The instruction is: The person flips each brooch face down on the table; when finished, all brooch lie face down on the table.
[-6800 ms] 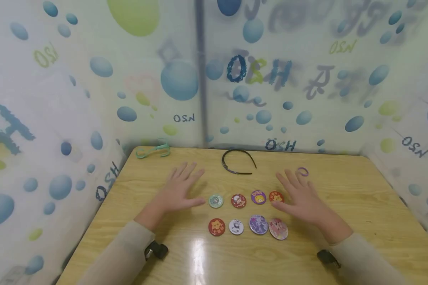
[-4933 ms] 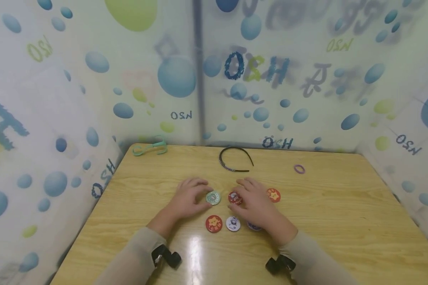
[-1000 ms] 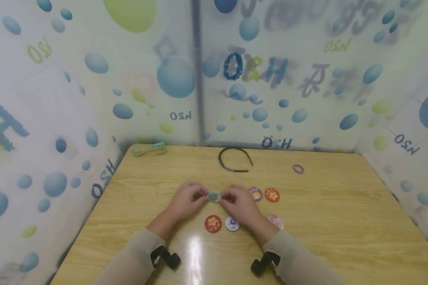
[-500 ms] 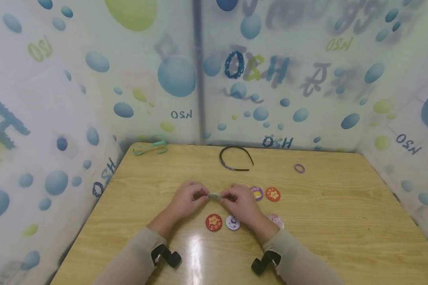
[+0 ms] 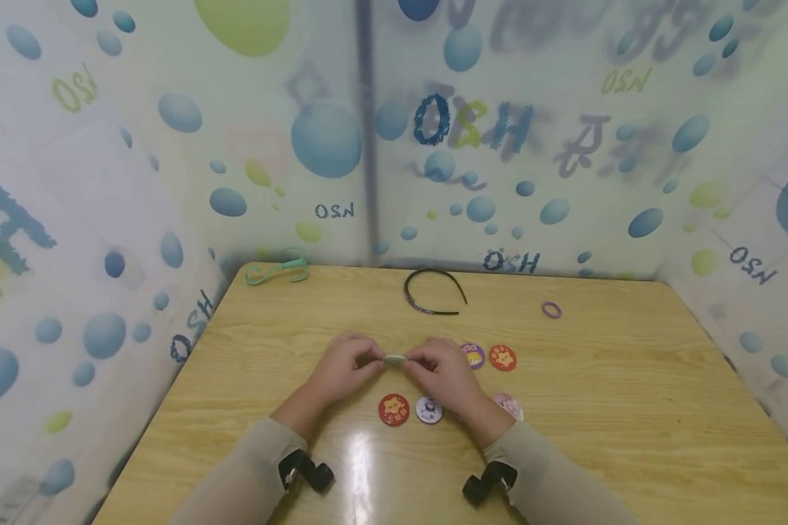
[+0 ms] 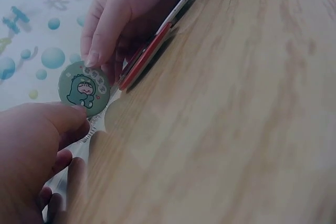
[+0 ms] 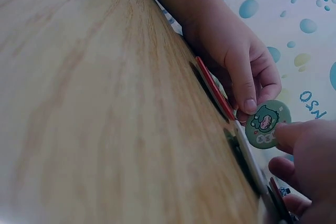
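A round green pin badge (image 5: pixel 394 359) is held between both hands, tilted so that the head view sees it nearly edge-on. My left hand (image 5: pixel 344 368) pinches its left edge with thumb and fingers. On the opposite edge, my right hand (image 5: pixel 446 375) pinches it the same way. Both wrist views show the badge's (image 6: pixel 79 85) face, a cartoon figure in a dinosaur suit. Near the hands lie a red star badge (image 5: pixel 394 410) and a white badge (image 5: pixel 429 410). The right hand covers part of a purple bear badge (image 5: pixel 473 356) and of a pink badge (image 5: pixel 508 407).
Another red star badge (image 5: pixel 503 358) lies right of the purple one on the wooden table (image 5: pixel 604 408). Farther back are a black headband (image 5: pixel 409 295), a purple hair ring (image 5: pixel 551 310) and a mint-green claw-like item (image 5: pixel 279 273). Patterned walls (image 5: pixel 328 138) enclose the table's back and sides.
Both hands, at first spread open above the badges, have come together and taken hold of the green badge. Over the last second it has tilted from showing its face to nearly edge-on.
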{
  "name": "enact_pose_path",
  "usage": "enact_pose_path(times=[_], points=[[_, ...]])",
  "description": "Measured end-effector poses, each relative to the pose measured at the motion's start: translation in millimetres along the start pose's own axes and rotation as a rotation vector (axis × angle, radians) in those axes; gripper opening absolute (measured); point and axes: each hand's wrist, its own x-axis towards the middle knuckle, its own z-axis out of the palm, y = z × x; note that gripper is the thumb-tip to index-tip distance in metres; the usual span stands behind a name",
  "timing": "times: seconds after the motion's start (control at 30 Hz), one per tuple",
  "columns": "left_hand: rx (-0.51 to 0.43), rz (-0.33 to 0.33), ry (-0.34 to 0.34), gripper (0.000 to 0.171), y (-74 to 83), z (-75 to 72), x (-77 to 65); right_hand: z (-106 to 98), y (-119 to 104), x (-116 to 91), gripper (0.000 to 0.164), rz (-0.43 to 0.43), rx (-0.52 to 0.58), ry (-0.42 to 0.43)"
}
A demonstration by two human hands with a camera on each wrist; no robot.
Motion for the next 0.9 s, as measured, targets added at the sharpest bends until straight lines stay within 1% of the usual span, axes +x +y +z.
enact_pose_path(times=[0.13, 0.3, 0.53, 0.73, 0.8, 0.9], points=[[0.002, 0.018, 0.008, 0.008, -0.3, 0.1, -0.4, 0.2, -1.4, -0.3, 0.009, 0.002, -0.004, 0.009], [0.027, 0.028, 0.012, 0.010, 0.1, -0.2, -1.7, 0.7, -1.7, -1.7, 0.012, 0.026, -0.018, 0.000], [0.026, 0.041, 0.010, 0.010, 1.5, -0.2, -0.4, 0.2, 0.3, -2.2, 0.011, 0.001, -0.023, 0.010], [-0.002, 0.034, 0.003, 0.010, 1.4, -1.4, -1.3, -0.6, 1.1, -2.4, 0.008, -0.025, -0.038, 0.001], [-0.008, 0.043, -0.001, 0.011, 0.8, -1.6, -1.6, -1.0, 0.9, -2.2, 0.008, -0.033, -0.037, -0.006], [-0.007, 0.077, -0.005, 0.012, -1.1, -1.4, -1.6, -1.2, 0.6, -1.8, 0.008, -0.030, -0.021, -0.026]])
